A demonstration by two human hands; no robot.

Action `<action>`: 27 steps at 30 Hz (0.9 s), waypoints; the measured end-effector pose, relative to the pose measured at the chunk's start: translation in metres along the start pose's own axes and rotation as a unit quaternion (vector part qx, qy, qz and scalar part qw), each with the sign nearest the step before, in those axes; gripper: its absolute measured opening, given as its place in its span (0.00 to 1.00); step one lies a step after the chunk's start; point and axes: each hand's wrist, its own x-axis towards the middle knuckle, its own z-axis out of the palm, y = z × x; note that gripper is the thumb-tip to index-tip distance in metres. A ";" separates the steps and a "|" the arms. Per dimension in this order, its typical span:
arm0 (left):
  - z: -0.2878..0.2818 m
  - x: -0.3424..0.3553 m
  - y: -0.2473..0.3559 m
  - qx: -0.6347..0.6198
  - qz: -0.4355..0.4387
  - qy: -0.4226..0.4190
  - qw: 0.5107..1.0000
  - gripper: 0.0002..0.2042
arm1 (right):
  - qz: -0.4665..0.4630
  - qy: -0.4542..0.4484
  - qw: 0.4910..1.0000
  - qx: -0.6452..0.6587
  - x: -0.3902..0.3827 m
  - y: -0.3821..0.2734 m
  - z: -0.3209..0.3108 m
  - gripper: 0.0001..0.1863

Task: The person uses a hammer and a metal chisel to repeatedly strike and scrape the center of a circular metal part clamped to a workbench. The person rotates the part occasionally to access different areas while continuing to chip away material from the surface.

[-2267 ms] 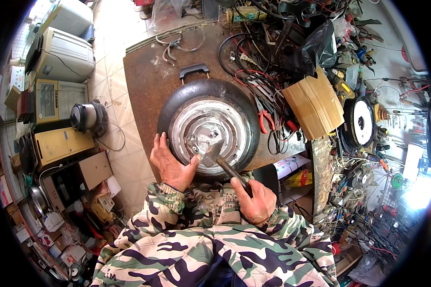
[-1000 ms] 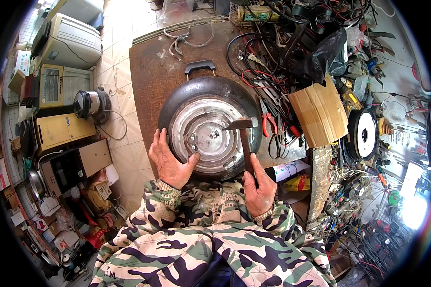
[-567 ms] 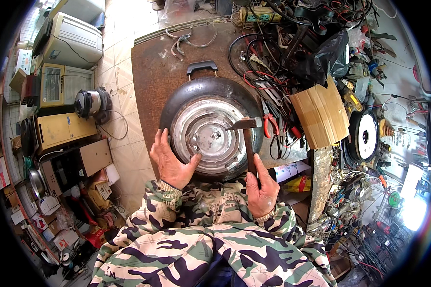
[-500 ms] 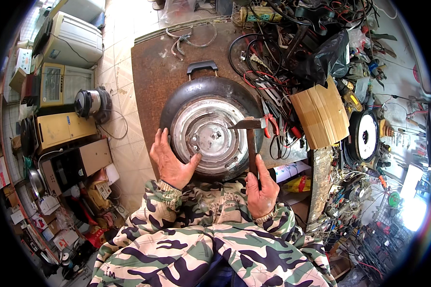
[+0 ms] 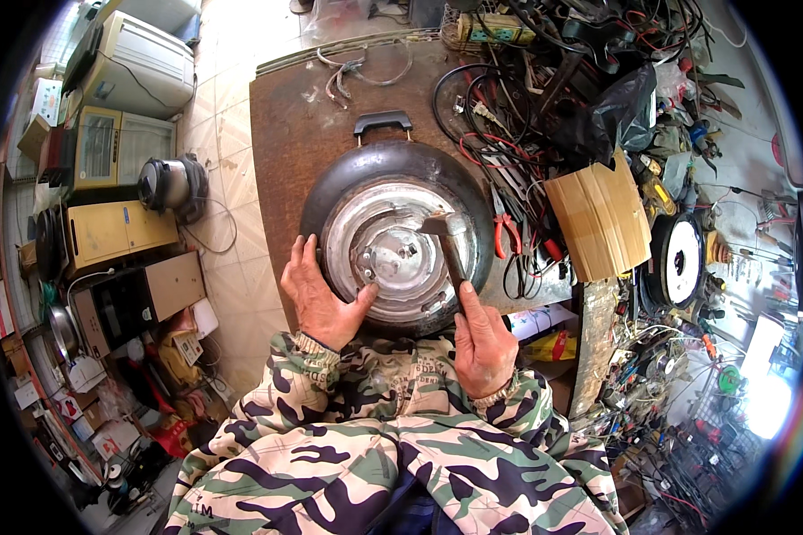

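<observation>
An upturned black electric pan (image 5: 330,183) lies on the rusty brown workbench (image 5: 281,116), its black side handle (image 5: 383,121) at the far side. Set in its bottom is a round, scuffed silver metal plate (image 5: 401,259). My left hand (image 5: 327,299) rests open on the pan's near left edge, thumb on the metal and fingers spread along the black rim. In my right hand (image 5: 485,348), closed round its handle, is a hammer (image 5: 446,225). The hammer's head is over the right part of the metal plate; whether it touches cannot be made out.
Red-handled pliers (image 5: 506,234) lie just right of the pan, beside tangled cables (image 5: 486,116). Further right are a cardboard piece (image 5: 598,217) and a white-and-black reel (image 5: 682,259). Grey wires (image 5: 357,71) lie at the bench's far edge. A rice cooker (image 5: 162,185) stands at left.
The hammer has swung left, its head moving from the pan's right rim to over the metal plate. My right hand has shifted slightly; my left hand stays on the pan.
</observation>
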 end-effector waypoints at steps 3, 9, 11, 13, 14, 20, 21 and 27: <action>0.000 0.001 0.000 0.003 0.004 0.006 1.000 0.59 | -0.007 -0.013 0.999 -0.030 0.001 0.000 -0.004 0.28; -0.008 0.003 0.000 -0.009 -0.002 -0.013 1.000 0.60 | -0.030 -0.004 0.999 -0.044 -0.005 0.008 -0.003 0.33; -0.023 0.006 0.002 -0.017 0.024 -0.006 1.000 0.61 | -0.042 0.025 0.998 -0.027 -0.006 0.010 -0.004 0.33; -0.042 0.013 0.009 -0.083 0.041 0.006 0.996 0.61 | -0.034 0.044 0.998 -0.015 -0.006 0.007 -0.007 0.32; -0.053 0.019 0.016 -0.115 0.051 0.012 0.992 0.62 | -0.030 0.056 0.998 -0.008 -0.006 0.007 -0.008 0.32; -0.061 0.085 0.053 -0.034 0.265 -0.077 0.961 0.13 | 0.009 0.059 0.998 0.033 -0.008 0.008 -0.002 0.30; -0.052 0.092 0.054 -0.022 0.284 -0.080 0.955 0.13 | 0.008 0.055 0.998 0.038 -0.010 0.008 -0.002 0.30; -0.026 0.111 0.064 0.003 0.317 -0.126 0.940 0.13 | 0.012 0.051 0.998 0.025 -0.011 0.011 0.003 0.30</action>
